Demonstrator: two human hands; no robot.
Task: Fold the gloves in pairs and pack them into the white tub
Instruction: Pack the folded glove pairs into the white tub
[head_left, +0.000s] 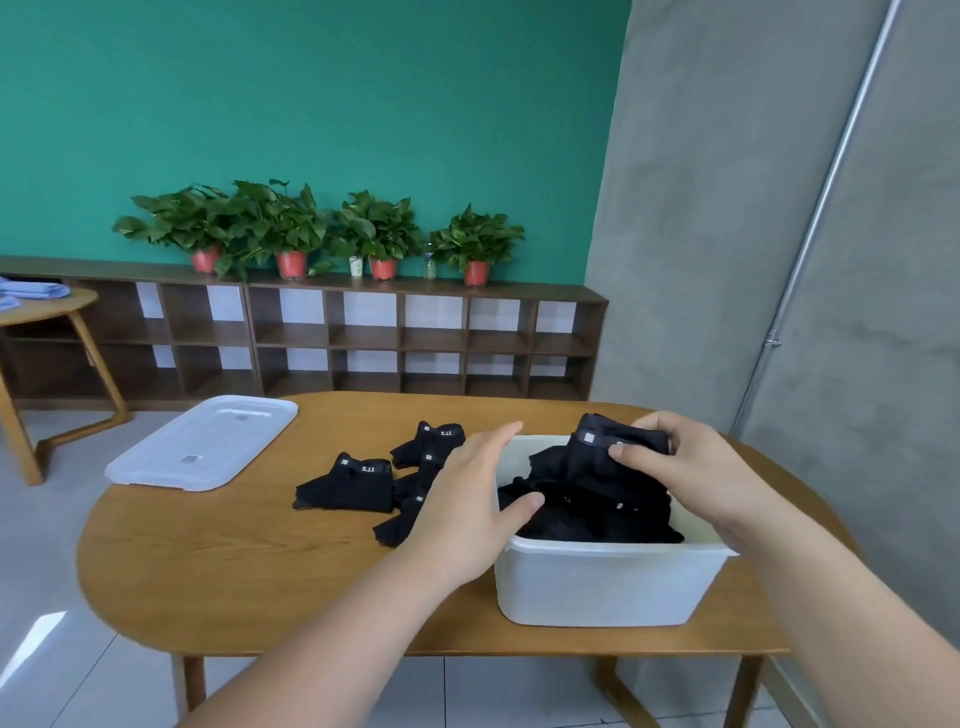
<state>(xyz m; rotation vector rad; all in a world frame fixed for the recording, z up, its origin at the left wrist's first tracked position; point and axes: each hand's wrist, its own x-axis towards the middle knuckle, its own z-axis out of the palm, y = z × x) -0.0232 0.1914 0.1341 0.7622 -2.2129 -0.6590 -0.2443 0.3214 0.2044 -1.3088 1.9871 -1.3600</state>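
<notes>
The white tub (597, 582) stands on the right part of the wooden table, with black gloves (587, 514) packed inside. My right hand (691, 467) grips a folded black glove pair (602, 452) over the tub's far right side. My left hand (472, 499) rests on the tub's left rim, fingers straight, thumb over the edge. Left of the tub lie several loose black gloves: one flat (345, 486), one further back (428, 441), others partly hidden behind my left hand (410, 499).
The tub's clear lid (202, 441) lies at the table's far left corner. The oval wooden table (234, 561) has bare surface at its front left. A low shelf with potted plants (291, 234) runs along the green wall. A second round table (47, 306) stands at left.
</notes>
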